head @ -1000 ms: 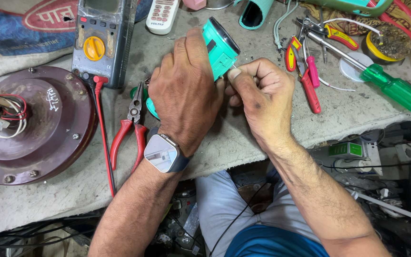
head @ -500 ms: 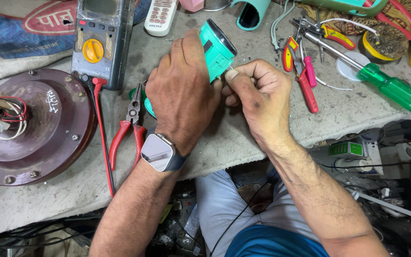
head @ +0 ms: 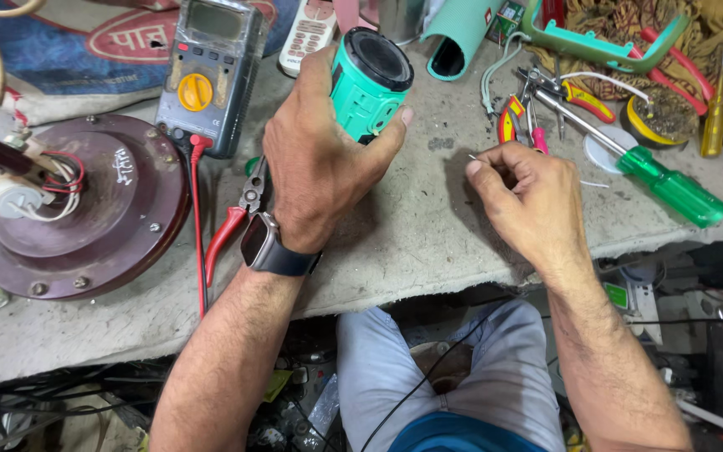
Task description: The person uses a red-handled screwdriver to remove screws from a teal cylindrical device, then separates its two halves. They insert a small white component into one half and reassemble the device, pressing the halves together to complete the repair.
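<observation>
we see two bare hands over a grey work table (head: pixel 412 243). the left hand (head: pixel 315 163), in the middle of the frame, wraps around a teal round tool part (head: pixel 368 84) with a black end. its thumb and fingers press on the sides, and the part is tilted, its black end turned up toward the top of the frame. a dark watch (head: pixel 263 244) sits on that wrist.

the right hand (head: pixel 529 201) is right of the middle, well apart from the teal part. its fingers are curled in, and the finger and thumb pinch a thin little wire (head: pixel 472 157) that pokes out to the left.

red pliers (head: pixel 240 213) lie just beside the left wrist. a grey meter with a yellow dial (head: pixel 207 71) is in the upper left. a big brown round motor (head: pixel 85 209) sits at the left edge. a green screwdriver (head: pixel 671 186) lies at the right, near more small tools at the upper right.
</observation>
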{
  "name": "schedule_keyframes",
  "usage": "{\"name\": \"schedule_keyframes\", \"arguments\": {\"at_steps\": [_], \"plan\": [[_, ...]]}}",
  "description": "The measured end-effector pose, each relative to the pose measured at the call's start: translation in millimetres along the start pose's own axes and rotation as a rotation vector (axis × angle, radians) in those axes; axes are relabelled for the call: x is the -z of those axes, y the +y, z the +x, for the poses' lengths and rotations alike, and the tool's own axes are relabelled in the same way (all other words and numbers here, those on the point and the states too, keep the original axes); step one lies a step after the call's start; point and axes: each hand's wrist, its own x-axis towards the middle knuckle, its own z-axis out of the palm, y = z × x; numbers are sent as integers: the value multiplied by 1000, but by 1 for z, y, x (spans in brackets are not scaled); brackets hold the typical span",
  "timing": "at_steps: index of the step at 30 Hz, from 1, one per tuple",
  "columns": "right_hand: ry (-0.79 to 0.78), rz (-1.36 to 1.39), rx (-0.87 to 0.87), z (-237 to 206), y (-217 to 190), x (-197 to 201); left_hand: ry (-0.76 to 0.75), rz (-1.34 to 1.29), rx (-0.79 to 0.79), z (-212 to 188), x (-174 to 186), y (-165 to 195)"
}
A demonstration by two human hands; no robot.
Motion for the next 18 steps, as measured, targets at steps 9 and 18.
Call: {"name": "schedule_keyframes", "arguments": {"at_steps": [9, 18], "plan": [[81, -258, 128, 2, 7, -4, 235, -281, 201, -2, -7, 1], [77, -312, 165, 6, 9, -9, 272, -186, 158, -5, -11, -3]]}}
